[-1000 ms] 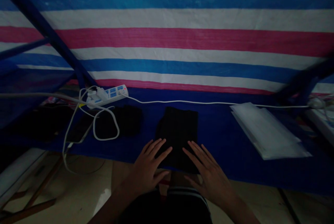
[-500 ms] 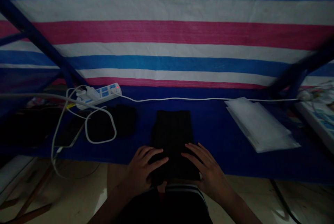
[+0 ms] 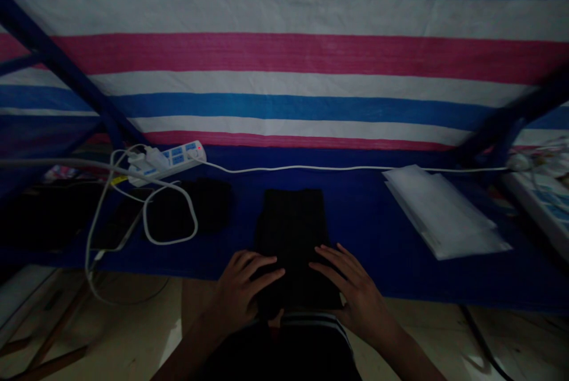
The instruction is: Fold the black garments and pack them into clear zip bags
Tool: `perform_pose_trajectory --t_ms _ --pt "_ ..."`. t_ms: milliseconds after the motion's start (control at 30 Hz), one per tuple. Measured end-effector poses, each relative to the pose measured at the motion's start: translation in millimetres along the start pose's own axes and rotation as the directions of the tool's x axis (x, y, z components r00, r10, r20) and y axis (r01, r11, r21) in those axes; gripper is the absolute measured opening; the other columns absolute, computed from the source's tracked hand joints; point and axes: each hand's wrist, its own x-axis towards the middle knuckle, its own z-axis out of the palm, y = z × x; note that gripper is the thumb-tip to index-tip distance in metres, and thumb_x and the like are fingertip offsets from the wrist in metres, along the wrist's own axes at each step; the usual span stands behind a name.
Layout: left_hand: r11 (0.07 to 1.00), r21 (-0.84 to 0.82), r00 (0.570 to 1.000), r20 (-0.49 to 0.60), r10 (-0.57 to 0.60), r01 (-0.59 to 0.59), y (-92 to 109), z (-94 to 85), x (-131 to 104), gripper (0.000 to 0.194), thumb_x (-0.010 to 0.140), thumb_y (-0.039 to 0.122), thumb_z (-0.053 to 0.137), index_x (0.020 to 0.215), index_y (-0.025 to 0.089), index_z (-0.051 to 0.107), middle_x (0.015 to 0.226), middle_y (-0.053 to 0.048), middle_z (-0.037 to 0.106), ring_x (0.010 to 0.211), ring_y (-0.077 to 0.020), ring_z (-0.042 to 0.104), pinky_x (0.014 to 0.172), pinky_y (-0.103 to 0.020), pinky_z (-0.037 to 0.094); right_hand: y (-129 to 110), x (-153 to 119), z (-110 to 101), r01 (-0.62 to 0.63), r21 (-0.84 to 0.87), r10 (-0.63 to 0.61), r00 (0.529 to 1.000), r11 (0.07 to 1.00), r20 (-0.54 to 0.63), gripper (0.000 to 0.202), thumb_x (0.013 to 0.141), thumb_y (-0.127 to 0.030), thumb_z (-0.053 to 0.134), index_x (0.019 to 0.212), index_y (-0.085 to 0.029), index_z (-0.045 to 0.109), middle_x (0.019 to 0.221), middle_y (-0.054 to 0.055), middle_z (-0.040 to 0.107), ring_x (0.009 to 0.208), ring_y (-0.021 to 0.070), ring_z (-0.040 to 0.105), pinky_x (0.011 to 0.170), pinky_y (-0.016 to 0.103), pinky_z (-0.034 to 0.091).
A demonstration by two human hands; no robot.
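Observation:
A black folded cloth piece (image 3: 293, 221), likely a garment, lies flat across the front of the blue table; the dim light hides its details. My left hand (image 3: 242, 286) rests on its left near edge with the fingers stretched out and apart. On the opposite edge, my right hand (image 3: 351, 286) lies with its fingers spread over the cloth. Both thumbs are low at the sides, partly hidden. To the right sits a stack of clear plastic bags (image 3: 447, 212), apart from my right hand.
A white power strip (image 3: 178, 159) with plugs and a looping white cable (image 3: 193, 215) stands at the back left. Beside it are a phone (image 3: 122, 221) and a dark cloth bundle (image 3: 208, 203). Behind the blue tabletop (image 3: 364, 227) hangs a striped tarp (image 3: 284, 55).
Almost nothing differs. The black cloth's far end appears shifted very slightly left, and both hands stay in place on it.

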Motion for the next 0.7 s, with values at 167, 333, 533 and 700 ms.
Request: perform_pose_trajectory --t_ms 167,333,533,700 --pt "0.998 -0.062 0.999 -0.031 0.005 -0.007 -2.3 1.9 -2.6 0.054 0.088 0.010 0.054 0.138 0.029 0.065 0.132 -0.006 0.071 0.112 -0.0263 0.058 0.095 -0.044 0.047 4.3 -0.8 -1.3 0.032 0.029 -0.032 0.999 0.999 -0.004 0.060 0.083 -0.020 0.073 0.142 -0.024 0.062 0.149 0.014 0.062 0.137 0.0322 0.060 0.121 0.060 0.042" --pt "0.995 -0.098 0.994 -0.109 -0.014 0.003 -3.2 5.5 -1.5 0.042 0.091 0.009 0.052 0.125 0.027 0.070 0.117 -0.005 0.077 0.106 -0.0239 0.061 0.091 -0.041 0.048 4.3 -0.6 -1.4 0.049 0.042 -0.048 0.999 0.998 -0.023 0.072 0.080 -0.011 0.067 0.150 -0.024 0.056 0.145 0.013 0.066 0.132 0.0311 0.064 0.121 0.059 0.042" --pt "0.994 -0.113 0.990 -0.139 -0.007 -0.009 -3.0 7.3 -0.7 0.030 0.094 0.015 0.058 0.119 0.023 0.072 0.110 -0.006 0.079 0.104 -0.0238 0.064 0.093 -0.042 0.049 1.5 2.7 -1.4 0.062 0.041 -0.060 0.996 0.997 -0.065 0.078 0.077 -0.001 0.058 0.153 -0.021 0.052 0.136 0.012 0.071 0.127 0.0263 0.066 0.118 0.055 0.047" --pt "0.993 -0.120 0.993 -0.120 -0.024 0.010 0.3 4.4 1.2 0.026 0.093 0.014 0.058 0.113 0.024 0.071 0.106 -0.004 0.079 0.119 -0.0255 0.065 0.107 -0.048 0.046 4.1 5.1 -1.5 0.096 0.024 -0.093 0.991 0.995 -0.095 0.071 0.077 -0.002 0.060 0.145 -0.021 0.059 0.132 0.012 0.072 0.122 0.0263 0.068 0.115 0.055 0.049"
